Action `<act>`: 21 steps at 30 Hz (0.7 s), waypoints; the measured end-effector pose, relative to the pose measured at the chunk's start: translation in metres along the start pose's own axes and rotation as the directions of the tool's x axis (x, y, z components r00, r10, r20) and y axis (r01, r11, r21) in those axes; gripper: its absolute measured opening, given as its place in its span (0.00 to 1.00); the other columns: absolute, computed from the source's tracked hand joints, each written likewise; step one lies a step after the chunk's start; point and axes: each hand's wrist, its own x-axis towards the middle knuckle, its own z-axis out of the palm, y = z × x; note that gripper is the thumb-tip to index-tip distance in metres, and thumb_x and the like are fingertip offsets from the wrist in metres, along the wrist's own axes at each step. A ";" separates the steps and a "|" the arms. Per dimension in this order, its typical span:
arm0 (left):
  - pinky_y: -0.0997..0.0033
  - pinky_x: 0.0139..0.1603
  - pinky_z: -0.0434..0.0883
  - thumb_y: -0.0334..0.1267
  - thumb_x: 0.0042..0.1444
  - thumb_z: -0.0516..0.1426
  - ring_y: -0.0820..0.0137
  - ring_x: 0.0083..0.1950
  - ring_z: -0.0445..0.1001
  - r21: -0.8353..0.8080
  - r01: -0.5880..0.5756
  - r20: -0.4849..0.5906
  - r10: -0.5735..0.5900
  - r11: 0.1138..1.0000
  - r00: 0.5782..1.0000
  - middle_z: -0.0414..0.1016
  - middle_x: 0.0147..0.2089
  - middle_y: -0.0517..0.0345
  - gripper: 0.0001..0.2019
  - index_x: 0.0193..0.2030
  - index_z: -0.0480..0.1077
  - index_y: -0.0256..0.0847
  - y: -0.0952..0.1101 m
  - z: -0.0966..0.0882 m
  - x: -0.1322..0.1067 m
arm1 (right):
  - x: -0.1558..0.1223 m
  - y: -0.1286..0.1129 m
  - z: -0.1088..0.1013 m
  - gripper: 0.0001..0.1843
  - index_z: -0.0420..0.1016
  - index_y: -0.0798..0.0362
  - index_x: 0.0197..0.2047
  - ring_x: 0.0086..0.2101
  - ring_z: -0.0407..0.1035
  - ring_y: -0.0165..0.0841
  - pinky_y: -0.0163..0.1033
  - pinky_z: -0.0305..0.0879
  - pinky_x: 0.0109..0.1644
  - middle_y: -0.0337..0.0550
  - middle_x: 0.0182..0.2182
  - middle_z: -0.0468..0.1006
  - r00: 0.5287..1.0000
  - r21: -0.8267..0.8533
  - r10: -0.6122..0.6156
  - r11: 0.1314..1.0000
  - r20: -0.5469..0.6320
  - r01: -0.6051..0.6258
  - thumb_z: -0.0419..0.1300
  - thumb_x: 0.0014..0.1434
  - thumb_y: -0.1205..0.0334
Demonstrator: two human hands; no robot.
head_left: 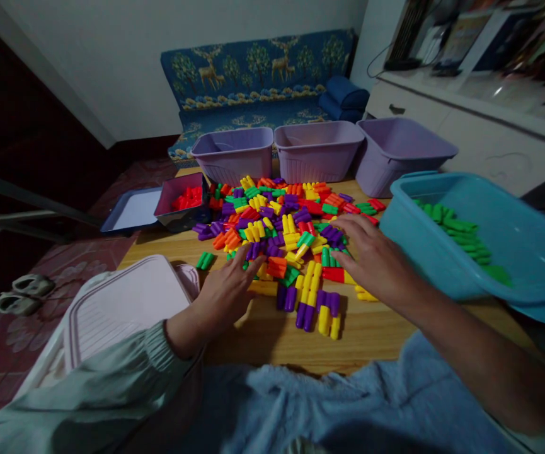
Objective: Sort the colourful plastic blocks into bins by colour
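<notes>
A heap of plastic building pieces (272,214) in red, orange, yellow, green and purple covers the middle of the wooden table. My left hand (227,293) is at the heap's near left edge, palm down, fingers apart, beside an orange piece (276,267). At the right edge, my right hand (371,255) has its thumb and fingers spread around the side of the heap, close to a green piece (329,257). I see nothing held in either hand. Between them and nearer to me lies a joined yellow and purple shape (309,296). Fingertips partly overlap the pieces, so contact is unclear.
Three lilac bins (319,154) line the table's far side. A turquoise tub (442,265) with green pieces (461,233) stands right. At left are a small box (168,200) of red pieces, a blue-rimmed tray (133,211) and pale pink lids (130,309). A patterned sofa (253,113) stands behind.
</notes>
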 end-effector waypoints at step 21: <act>0.57 0.55 0.68 0.34 0.65 0.48 0.56 0.64 0.62 0.034 -0.665 -0.116 0.664 0.746 0.739 0.63 0.65 0.49 0.14 0.50 0.72 0.42 0.078 0.003 0.022 | -0.148 0.096 -0.026 0.15 0.75 0.51 0.37 0.28 0.73 0.39 0.42 0.60 0.33 0.47 0.26 0.77 0.862 -0.454 0.162 0.887 0.480 0.086 0.50 0.56 0.75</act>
